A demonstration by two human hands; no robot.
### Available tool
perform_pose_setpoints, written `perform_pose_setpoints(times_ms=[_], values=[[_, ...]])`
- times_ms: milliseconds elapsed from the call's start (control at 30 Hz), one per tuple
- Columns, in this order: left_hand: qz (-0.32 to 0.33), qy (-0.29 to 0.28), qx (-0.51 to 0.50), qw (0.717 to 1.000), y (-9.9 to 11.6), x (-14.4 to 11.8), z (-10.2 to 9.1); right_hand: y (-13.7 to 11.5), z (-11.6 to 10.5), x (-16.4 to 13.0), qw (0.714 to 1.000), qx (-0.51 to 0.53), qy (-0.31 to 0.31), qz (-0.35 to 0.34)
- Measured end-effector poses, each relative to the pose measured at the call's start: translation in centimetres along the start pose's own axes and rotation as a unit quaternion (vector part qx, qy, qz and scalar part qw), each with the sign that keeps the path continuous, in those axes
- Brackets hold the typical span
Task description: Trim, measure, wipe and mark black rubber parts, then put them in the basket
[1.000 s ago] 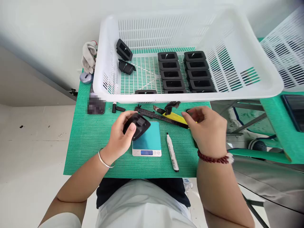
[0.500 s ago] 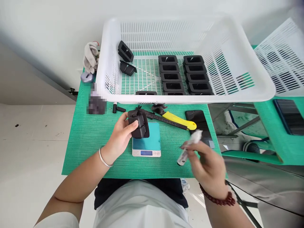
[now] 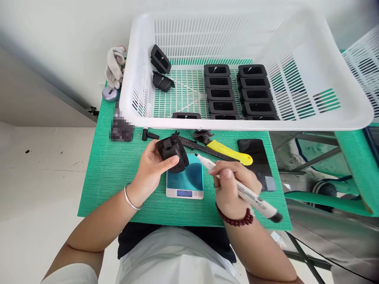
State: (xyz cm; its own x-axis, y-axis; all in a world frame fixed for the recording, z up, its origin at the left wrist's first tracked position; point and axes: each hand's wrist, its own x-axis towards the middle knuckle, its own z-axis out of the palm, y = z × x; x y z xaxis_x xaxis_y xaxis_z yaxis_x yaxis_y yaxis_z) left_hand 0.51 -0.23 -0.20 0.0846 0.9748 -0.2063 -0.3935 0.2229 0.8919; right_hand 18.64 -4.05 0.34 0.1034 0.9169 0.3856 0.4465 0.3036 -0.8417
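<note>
My left hand (image 3: 154, 165) grips a black plastic housing (image 3: 171, 152), its thumb across the back, held above the scale's upper left part. In my right hand (image 3: 233, 183) is a white marker (image 3: 257, 202), pinched in a writing hold. The marker's dark tip points up and left at the housing, a short gap away from it. Under them lies a small digital scale (image 3: 185, 179) with a shiny blue-green plate; its display is too small to read.
A white plastic basket (image 3: 237, 124) at the back holds several like housings in two columns, others at left. A yellow utility knife (image 3: 231, 152), a black caliper (image 3: 204, 149) and a phone (image 3: 257, 161) lie behind my hands. Gloves (image 3: 115, 67) sit at far left.
My right hand has moved left toward the housing and turned the marker, whose dark tip now points at it. The housing has tilted a little in my left hand.
</note>
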Motion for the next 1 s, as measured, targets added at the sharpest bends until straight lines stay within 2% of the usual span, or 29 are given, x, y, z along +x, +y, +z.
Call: perform_pose_setpoints(times_ms=[133,433,533,700,767,900,1000], values=[[-0.002,0.008,0.003,1.000,-0.2,0.0,0.1,-0.4,0.8,0.0,0.999,0.016,-0.001,-0.043],[0.002,-0.001,0.023,1.000,-0.2,-0.1,0.3,-0.8,1.0,0.7,0.997,0.009,-0.050,-0.050],[-0.006,-0.004,0.028,1.000,-0.2,0.0,0.2,-0.5,1.0,0.6,0.998,-0.024,-0.039,-0.045],[-0.013,-0.016,0.008,1.000,-0.1,0.0,0.0,0.4,1.1,0.3,0.998,-0.047,0.039,-0.025],[-0.017,-0.018,-0.015,1.000,-0.1,0.0,0.0,0.6,1.3,0.3,0.998,-0.037,0.033,-0.035],[-0.044,-0.024,-0.065,0.997,0.1,-0.1,-0.1,0.4,1.7,0.2,0.997,-0.055,-0.016,-0.043],[-0.053,-0.038,-0.057,0.996,0.2,-0.1,-0.1,0.4,1.9,-0.2,0.998,-0.055,0.003,-0.026]])
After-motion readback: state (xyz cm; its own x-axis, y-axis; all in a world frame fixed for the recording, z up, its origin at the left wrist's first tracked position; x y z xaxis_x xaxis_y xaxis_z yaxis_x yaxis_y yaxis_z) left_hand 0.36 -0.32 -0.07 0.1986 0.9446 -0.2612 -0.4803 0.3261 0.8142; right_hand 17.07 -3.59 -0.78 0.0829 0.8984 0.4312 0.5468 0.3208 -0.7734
